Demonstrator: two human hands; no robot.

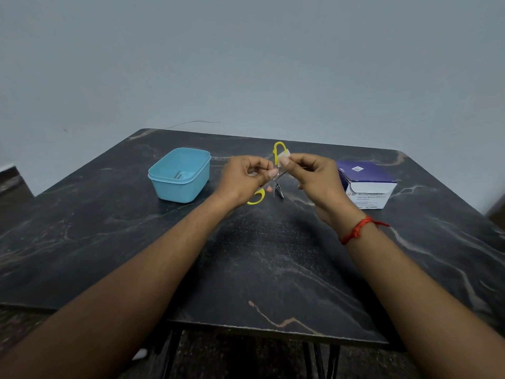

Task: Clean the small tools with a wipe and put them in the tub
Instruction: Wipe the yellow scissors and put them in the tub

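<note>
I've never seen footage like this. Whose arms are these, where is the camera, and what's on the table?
No machine here: a person wears a camera on the head, so you look down along their arms. The left hand holds yellow-handled scissors; the right hand pinches a small white wipe against them. On the dark table stand a blue tub with a metal tool inside, a box of alcohol swabs, and another small metal tool below the hands.
</note>
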